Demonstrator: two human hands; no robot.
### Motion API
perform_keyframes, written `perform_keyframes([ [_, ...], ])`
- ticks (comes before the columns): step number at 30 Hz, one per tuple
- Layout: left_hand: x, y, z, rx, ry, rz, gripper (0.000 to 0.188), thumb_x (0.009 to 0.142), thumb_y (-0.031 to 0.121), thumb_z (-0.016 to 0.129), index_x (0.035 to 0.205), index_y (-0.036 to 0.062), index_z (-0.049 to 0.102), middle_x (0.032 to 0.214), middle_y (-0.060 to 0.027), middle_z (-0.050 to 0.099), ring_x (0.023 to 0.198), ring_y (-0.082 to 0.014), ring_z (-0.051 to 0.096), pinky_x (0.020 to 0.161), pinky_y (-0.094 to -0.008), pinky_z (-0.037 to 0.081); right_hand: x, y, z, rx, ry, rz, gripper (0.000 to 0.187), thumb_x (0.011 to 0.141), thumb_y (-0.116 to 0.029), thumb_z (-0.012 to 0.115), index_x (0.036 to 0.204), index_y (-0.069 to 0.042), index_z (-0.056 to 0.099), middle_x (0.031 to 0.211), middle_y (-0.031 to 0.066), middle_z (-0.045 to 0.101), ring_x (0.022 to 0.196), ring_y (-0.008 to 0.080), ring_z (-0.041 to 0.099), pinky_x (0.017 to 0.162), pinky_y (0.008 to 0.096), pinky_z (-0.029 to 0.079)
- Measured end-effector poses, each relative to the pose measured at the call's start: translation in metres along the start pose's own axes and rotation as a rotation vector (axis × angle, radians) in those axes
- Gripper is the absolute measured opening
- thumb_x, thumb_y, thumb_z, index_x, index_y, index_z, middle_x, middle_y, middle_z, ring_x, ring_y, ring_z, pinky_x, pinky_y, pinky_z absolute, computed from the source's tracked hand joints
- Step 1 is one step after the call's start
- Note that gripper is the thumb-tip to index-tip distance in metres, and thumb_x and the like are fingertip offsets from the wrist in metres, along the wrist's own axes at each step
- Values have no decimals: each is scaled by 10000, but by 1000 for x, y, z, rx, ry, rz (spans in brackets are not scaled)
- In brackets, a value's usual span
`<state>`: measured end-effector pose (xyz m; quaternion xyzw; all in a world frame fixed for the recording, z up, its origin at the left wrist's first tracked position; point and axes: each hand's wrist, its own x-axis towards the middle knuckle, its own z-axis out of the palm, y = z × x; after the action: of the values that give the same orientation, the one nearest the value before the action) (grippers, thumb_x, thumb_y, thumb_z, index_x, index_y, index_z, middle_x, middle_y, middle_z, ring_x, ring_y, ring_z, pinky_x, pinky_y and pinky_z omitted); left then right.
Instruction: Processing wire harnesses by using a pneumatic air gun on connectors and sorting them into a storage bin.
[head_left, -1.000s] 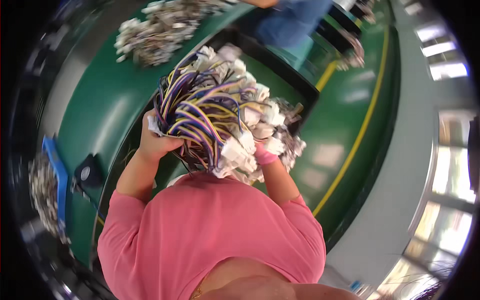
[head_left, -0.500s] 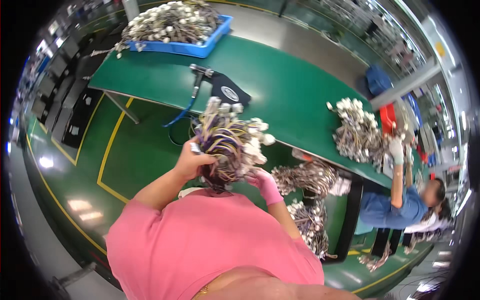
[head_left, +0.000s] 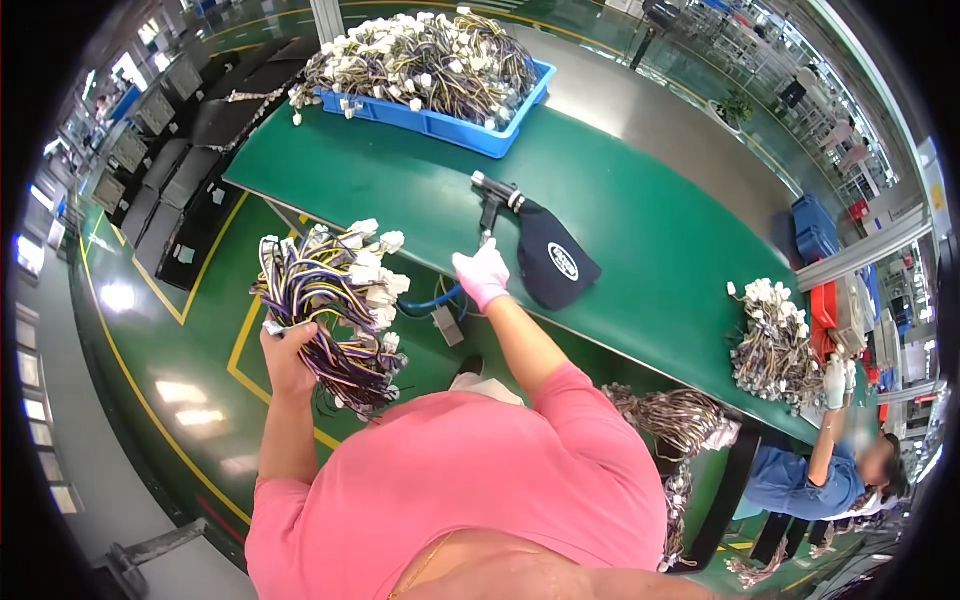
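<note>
My bare left hand (head_left: 290,358) is closed around a thick bundle of wire harnesses (head_left: 335,300). Purple, yellow, black and white wires with white connectors fan out above and beside it, left of the table's edge. My right hand (head_left: 482,274), in a pale pink glove, reaches over the table's near edge. Its fingers are closed at the lower end of the handle of an air gun (head_left: 490,208), where the blue hose (head_left: 440,300) runs down. A black cloth bag (head_left: 556,262) with a white oval mark is joined to the gun and lies flat.
A blue tray (head_left: 440,125) heaped with harnesses stands at the green table's (head_left: 650,250) far left. Another harness pile (head_left: 770,345) lies at its right end, beside a co-worker in blue (head_left: 810,480). More bundles (head_left: 675,420) hang below the table on my right.
My left hand has carried the harness bundle left, away from my body. My right hand has left the bundle and moved forward to the air gun's handle. The view has shifted.
</note>
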<state>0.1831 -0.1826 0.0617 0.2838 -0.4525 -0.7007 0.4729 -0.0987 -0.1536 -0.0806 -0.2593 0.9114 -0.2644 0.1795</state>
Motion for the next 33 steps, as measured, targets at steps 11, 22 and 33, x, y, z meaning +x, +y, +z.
perform_keyframes([
  [11,171,-23,106,-176,-102,31,123,688,-38,600,801,-12,562,725,-62,607,663,-163,595,640,-282,476,80,57,-4,1231,-330,269,209,669,-36,509,877,-52,498,573,-30,375,455,71,345,425,237,320],
  [22,309,-187,65,-345,152,-155,255,680,-30,626,927,-15,562,845,-67,606,746,-205,598,674,-317,493,-46,56,-157,1348,299,-258,572,747,-81,559,1271,42,366,817,42,498,718,158,495,689,277,433],
  [33,323,-133,-79,1281,-137,116,345,753,289,669,934,10,577,794,-89,586,740,-222,570,666,-314,447,-59,-29,-139,872,256,-46,301,851,-82,526,1145,-21,545,893,48,601,511,50,445,465,183,355],
])
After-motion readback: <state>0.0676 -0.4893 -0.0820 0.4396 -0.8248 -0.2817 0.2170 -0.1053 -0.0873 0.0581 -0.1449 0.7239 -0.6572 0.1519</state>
